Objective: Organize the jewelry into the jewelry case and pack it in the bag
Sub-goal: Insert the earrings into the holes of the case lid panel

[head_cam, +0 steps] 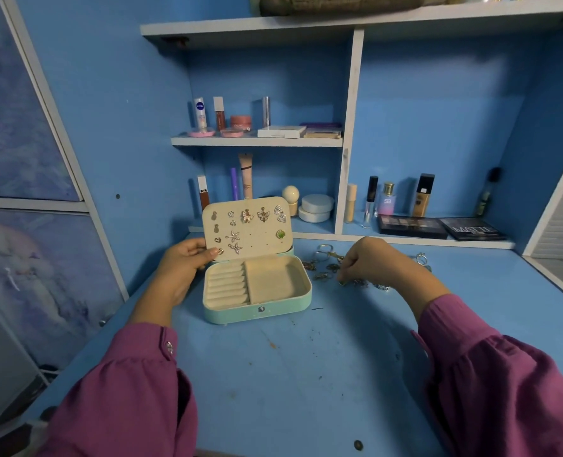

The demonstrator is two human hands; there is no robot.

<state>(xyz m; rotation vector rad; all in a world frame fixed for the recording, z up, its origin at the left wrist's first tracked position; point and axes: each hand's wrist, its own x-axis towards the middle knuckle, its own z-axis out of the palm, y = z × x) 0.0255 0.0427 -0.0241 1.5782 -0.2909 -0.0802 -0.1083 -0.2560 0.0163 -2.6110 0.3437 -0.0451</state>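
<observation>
Fingers on earring-studded jewelry case lid.

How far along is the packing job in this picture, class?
Done: many earrings are pinned inside the open lid of the jewelry case. In hand: the left hand holds the lid's edge while the right hand reaches into the loose rings on the desk. Left: the ring rolls and the tray are empty, and the case is not yet closed or bagged.
</observation>
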